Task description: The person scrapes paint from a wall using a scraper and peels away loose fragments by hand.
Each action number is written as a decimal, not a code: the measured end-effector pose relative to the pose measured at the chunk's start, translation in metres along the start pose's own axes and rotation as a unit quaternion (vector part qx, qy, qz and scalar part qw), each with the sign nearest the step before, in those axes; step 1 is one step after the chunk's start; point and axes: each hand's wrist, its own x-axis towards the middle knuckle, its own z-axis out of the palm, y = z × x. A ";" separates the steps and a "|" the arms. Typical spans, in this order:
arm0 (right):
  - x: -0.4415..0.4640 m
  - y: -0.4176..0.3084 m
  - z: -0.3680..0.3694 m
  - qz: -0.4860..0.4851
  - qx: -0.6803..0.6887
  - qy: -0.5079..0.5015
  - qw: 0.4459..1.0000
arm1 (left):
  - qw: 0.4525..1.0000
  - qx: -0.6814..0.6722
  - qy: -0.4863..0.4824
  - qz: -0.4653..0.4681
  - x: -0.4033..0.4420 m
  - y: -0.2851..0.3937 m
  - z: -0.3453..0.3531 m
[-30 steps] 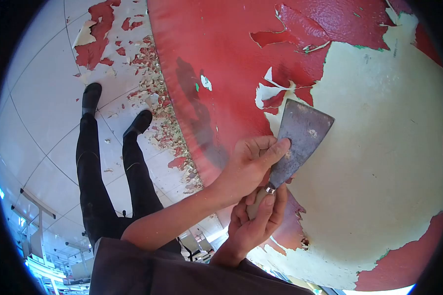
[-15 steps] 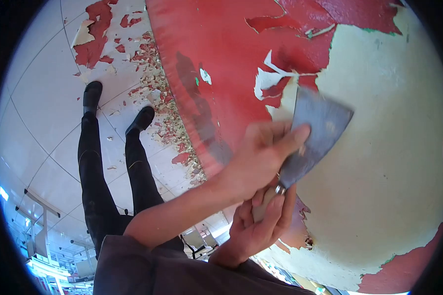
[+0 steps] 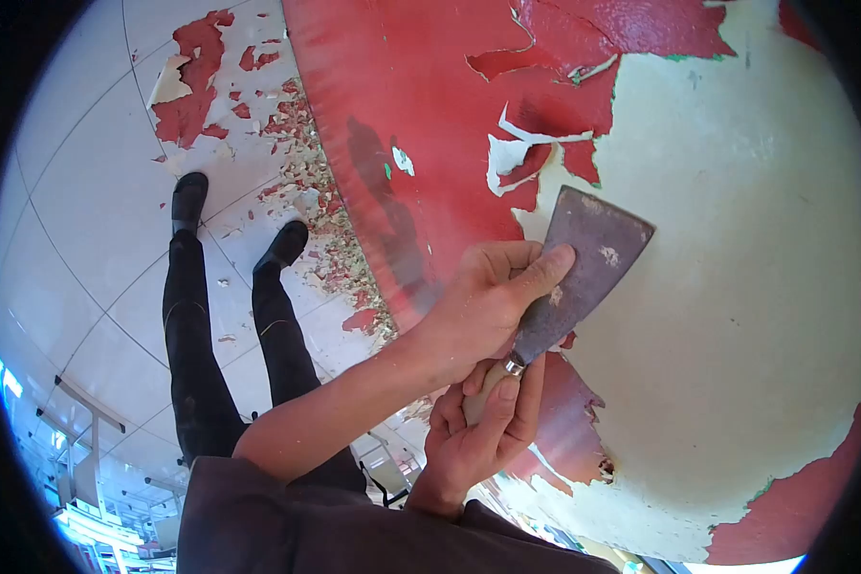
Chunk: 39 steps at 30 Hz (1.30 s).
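Against the peeling red surface (image 3: 392, 67), the scraper (image 3: 598, 258) had shifted left in our view since half a second earlier. It showed before the bared pale patch (image 3: 717, 297); our right hand (image 3: 478, 440) wrapped its handle (image 3: 482, 400), our left hand (image 3: 478, 301) pinching its blade (image 3: 574, 297), presumably for steadiness.

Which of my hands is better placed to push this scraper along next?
Probably your right hand: it grips the scraper handle. Your left hand touches the blade instead and would likely need to regrip.
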 end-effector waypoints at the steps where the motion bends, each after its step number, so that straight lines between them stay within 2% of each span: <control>1: -0.001 0.003 -0.003 -0.018 -0.005 0.007 1.000 | 1.000 0.023 -0.007 -0.012 -0.002 0.001 0.001; 3: 0.003 0.001 -0.001 -0.035 -0.005 0.015 0.999 | 0.998 0.052 -0.015 -0.022 -0.003 0.011 0.002; 5: 0.014 -0.010 0.005 0.007 0.016 -0.003 1.000 | 0.994 0.083 -0.017 -0.069 0.003 0.025 0.003; 6: 0.013 -0.004 0.004 -0.020 0.028 -0.042 0.999 | 0.993 0.088 -0.020 -0.072 0.003 0.017 0.002; 8: 0.007 0.007 -0.005 -0.021 0.029 -0.030 0.999 | 0.998 0.064 0.027 -0.005 0.002 -0.001 -0.004; 12: 0.014 -0.002 0.001 -0.008 0.014 -0.021 1.000 | 0.994 0.106 0.038 -0.008 0.003 -0.004 -0.002; 15: 0.015 0.001 0.003 -0.031 0.027 -0.032 0.999 | 0.999 0.049 0.009 -0.005 0.008 0.009 -0.003; 17: 0.008 0.004 0.000 -0.019 0.012 -0.015 1.000 | 0.993 0.104 0.053 -0.020 0.000 0.003 -0.003; 20: 0.016 0.000 0.004 -0.006 0.008 -0.014 1.000 | 0.994 0.089 0.070 -0.005 0.009 0.007 -0.002; 23: 0.021 0.004 0.007 -0.032 0.018 -0.039 0.999 | 0.995 0.081 0.055 0.005 0.009 0.026 0.001; 25: 0.021 0.003 0.008 -0.048 0.028 -0.068 0.996 | 0.994 0.095 0.053 0.009 0.007 0.016 0.000; 27: 0.020 -0.003 0.002 -0.020 0.020 -0.044 0.999 | 0.993 0.105 0.052 0.013 0.009 0.016 -0.001; 29: 0.020 -0.001 0.005 -0.024 0.011 -0.042 0.999 | 0.997 0.071 0.010 0.019 0.011 0.016 -0.001; 32: 0.013 0.005 0.004 -0.031 -0.001 -0.033 0.999 | 0.996 0.089 0.020 -0.010 0.005 0.020 -0.005; 36: 0.015 -0.005 0.007 -0.020 0.006 -0.040 0.999 | 0.995 0.084 0.047 0.008 0.005 0.015 0.002; 39: 0.016 0.005 0.010 -0.032 0.001 -0.032 0.999 | 0.995 0.094 0.013 0.004 0.005 0.019 -0.003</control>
